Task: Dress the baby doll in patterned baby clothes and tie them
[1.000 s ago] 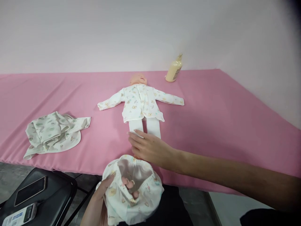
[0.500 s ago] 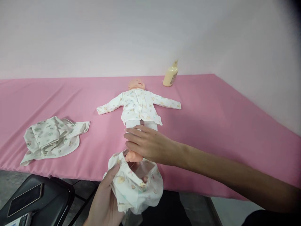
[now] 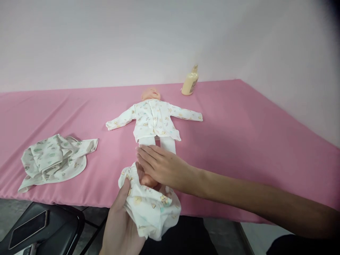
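A baby doll [image 3: 151, 94] lies on its back, head toward the wall, in a white printed jacket [image 3: 152, 118] with its sleeves spread out. White coverings show on its upper legs. My left hand [image 3: 123, 219] grips a pair of white printed baby pants [image 3: 151, 203] at the table's near edge, thumb on the gathered waistband. Over the doll's lower leg lies my right hand [image 3: 164, 168], its fingers across the leg and its thumb hidden. Below that hand, the doll's bare foot [image 3: 148, 180] is in the opening of the pants.
A crumpled white printed cloth garment [image 3: 57, 159] lies at the left on the pink table cover [image 3: 233, 148]. A cream pump bottle [image 3: 190, 83] stands at the back, near the wall. A black chair [image 3: 61, 223] with a phone [image 3: 28, 229] on it is at the lower left.
My left hand has brought the pants slightly up round the foot, which now sits deeper in the opening. My right hand has shifted a little toward me along the leg.
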A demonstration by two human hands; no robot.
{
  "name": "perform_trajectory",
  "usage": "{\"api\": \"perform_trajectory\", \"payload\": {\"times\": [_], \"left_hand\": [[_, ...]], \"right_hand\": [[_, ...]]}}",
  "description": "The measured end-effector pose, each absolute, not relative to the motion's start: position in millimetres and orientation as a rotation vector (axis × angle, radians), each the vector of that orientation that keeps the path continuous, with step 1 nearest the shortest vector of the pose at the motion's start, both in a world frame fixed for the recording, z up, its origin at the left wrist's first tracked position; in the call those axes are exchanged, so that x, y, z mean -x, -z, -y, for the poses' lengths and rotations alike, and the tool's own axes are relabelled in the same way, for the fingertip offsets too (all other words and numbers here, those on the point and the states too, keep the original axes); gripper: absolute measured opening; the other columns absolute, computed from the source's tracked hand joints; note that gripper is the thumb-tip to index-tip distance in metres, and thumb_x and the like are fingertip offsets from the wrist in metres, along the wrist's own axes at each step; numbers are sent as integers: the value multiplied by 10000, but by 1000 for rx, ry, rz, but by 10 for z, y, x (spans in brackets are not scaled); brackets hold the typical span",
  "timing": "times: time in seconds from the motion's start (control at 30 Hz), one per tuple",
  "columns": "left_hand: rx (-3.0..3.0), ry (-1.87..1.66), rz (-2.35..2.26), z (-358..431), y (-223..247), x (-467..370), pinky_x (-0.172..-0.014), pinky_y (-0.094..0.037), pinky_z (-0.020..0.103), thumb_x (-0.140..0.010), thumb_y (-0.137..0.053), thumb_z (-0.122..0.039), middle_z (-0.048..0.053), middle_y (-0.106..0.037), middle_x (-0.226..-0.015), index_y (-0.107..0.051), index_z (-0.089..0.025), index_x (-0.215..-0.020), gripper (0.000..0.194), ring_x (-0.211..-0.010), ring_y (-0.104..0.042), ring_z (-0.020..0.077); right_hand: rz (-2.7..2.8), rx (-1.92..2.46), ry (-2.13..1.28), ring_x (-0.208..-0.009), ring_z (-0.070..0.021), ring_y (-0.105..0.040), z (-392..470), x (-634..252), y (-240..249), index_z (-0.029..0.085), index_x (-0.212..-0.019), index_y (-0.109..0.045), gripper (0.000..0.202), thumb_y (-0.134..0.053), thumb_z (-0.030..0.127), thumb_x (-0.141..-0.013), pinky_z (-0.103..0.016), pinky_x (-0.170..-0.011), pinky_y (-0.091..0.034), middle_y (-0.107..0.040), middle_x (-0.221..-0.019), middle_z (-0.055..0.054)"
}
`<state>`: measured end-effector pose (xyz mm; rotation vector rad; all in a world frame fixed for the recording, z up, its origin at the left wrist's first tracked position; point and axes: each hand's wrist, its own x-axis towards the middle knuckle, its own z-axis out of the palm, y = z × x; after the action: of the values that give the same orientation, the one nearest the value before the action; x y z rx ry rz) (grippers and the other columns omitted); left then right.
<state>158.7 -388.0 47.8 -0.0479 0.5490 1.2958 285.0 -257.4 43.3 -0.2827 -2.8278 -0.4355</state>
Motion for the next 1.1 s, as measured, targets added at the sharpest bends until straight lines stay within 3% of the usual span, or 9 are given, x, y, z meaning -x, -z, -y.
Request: {"api": "perform_trajectory", "payload": {"times": [0.17, 0.33, 0.43, 0.53, 0.6, 0.67, 0.83, 1.1], "left_hand": [[41, -1310, -551, 3777, -446, -1645, -1105, -413, 467, -1002, -437, -400, 116, -677, -1235, -549, -229, -1396, 443, -1251, -581, 278], [61, -1304, -596, 3755, -444, -1662, -1086, -437, 469, -993, -465, -406, 115, -670, -1252, -556, -224, -1391, 447, -1234, -594, 290], [69, -1282, -632, 3719, -420, -1660, -1071, -454, 458, -984, -482, -424, 106, -680, -1236, -561, -222, -1384, 455, -1191, -624, 288], [53, -1252, -623, 3678, -374, -1651, -1064, -461, 436, -987, -474, -425, 110, -691, -1212, -562, -200, -1382, 463, -1176, -635, 283], [40, -1248, -621, 3661, -347, -1648, -1060, -464, 429, -990, -466, -422, 113, -691, -1208, -553, -192, -1390, 470, -1181, -633, 283], [39, -1261, -635, 3655, -331, -1654, -1059, -466, 424, -989, -469, -421, 110, -687, -1214, -544, -199, -1399, 472, -1180, -633, 281], [52, -1350, -695, 3663, -345, -1705, -1074, -458, 407, -990, -484, -359, 95, -680, -1234, -530, -218, -1412, 447, -1177, -637, 262], [92, -1406, -713, 3674, -359, -1714, -1097, -436, 378, -997, -465, -288, 81, -683, -1242, -520, -224, -1423, 434, -1184, -632, 234]], "right_hand": [[2818, 226, 451, -1339, -319, -487, 2581, -2854, -334, 8, -1315, -528, 396, -347, 85, -972, -470, -1117, -411, -542, -1409, -227], [2838, 231, 222, -1402, -293, -400, 2531, -2976, -424, 68, -1339, -496, 407, -387, 55, -947, -471, -1127, -396, -497, -1456, -182], [2865, 287, -49, -1306, -257, -484, 2551, -3080, -611, 90, -1207, -556, 325, -380, 25, -941, -440, -1046, -451, -554, -1348, -185], [2839, 548, -420, -1014, -203, -594, 2675, -3134, -760, 151, -956, -590, 154, -439, 165, -984, -388, -907, -502, -632, -1051, -101], [2763, 725, -653, -916, -195, -592, 2797, -3132, -772, 166, -931, -579, 165, -572, 331, -943, -375, -857, -504, -625, -969, -64], [2701, 843, -802, -923, -209, -594, 2909, -3111, -718, 165, -970, -577, 249, -667, 376, -870, -378, -847, -495, -633, -991, -66], [2591, 978, -1016, -1056, -250, -582, 3002, -3080, -563, 157, -1132, -560, 374, -691, 203, -784, -402, -942, -439, -654, -1086, -95], [2493, 968, -1121, -1008, -220, -543, 2984, -3090, -479, 173, -984, -539, 258, -555, 56, -755, -370, -892, -419, -635, -1012, -65]]}}
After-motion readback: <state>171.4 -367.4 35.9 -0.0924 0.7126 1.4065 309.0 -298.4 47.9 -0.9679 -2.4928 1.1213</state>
